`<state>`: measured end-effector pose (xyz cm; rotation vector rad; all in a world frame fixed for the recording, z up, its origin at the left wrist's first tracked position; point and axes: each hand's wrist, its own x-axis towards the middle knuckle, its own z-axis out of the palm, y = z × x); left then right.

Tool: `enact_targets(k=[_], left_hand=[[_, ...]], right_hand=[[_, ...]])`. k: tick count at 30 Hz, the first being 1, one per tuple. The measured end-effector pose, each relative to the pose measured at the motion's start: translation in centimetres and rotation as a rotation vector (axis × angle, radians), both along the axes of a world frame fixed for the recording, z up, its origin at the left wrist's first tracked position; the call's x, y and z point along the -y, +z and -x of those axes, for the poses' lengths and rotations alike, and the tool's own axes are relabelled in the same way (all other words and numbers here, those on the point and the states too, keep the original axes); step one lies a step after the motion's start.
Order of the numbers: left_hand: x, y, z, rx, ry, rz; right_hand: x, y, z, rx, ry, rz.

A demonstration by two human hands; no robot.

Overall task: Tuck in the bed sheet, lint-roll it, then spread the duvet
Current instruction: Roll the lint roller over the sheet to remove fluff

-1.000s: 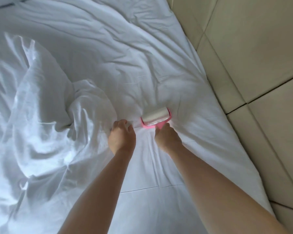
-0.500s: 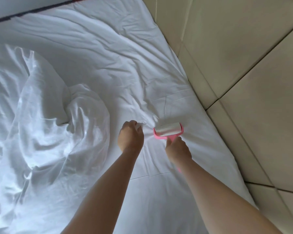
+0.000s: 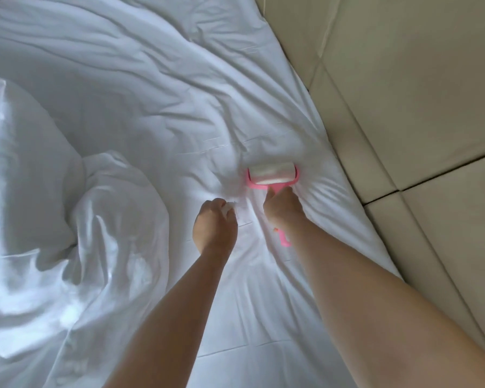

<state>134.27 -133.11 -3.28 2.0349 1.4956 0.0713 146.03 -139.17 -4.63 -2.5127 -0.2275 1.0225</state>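
A white bed sheet [image 3: 157, 88] covers the mattress, creased across the middle. My right hand [image 3: 284, 210] grips the pink handle of a lint roller [image 3: 272, 175], whose white roll lies flat on the sheet near the bed's right edge. Just left of it, my left hand [image 3: 214, 225] is curled, pinching a fold of the sheet and holding it down. A white duvet [image 3: 48, 219] lies bunched in a heap on the left side of the bed.
A beige padded panel wall [image 3: 403, 107] with dark seams runs along the bed's right edge, close to the roller. Flat sheet stretches away above the roller towards the top of the view.
The roller has moved along the sheet, towards the padded wall side. My left hand has followed beside it, still pinching the sheet. The camera has shifted.
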Motion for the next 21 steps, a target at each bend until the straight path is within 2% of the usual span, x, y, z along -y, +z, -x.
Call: enact_targets(k=[9, 15, 21], left_hand=[[-2.7, -1.7, -2.6, -0.004, -0.002, -0.028], [-1.3, -1.2, -1.3, -0.019, 0.042, -0.011], [2.0, 1.1, 1.9, 0.013, 0.038, -0.001]], right_hand=[[-3.9, -1.1, -3.6, 0.032, -0.001, -0.036], [-0.9, -0.9, -1.5, -0.007, -0.011, -0.06], [5.4, 0.9, 3.8, 0.025, 0.053, 0.042]])
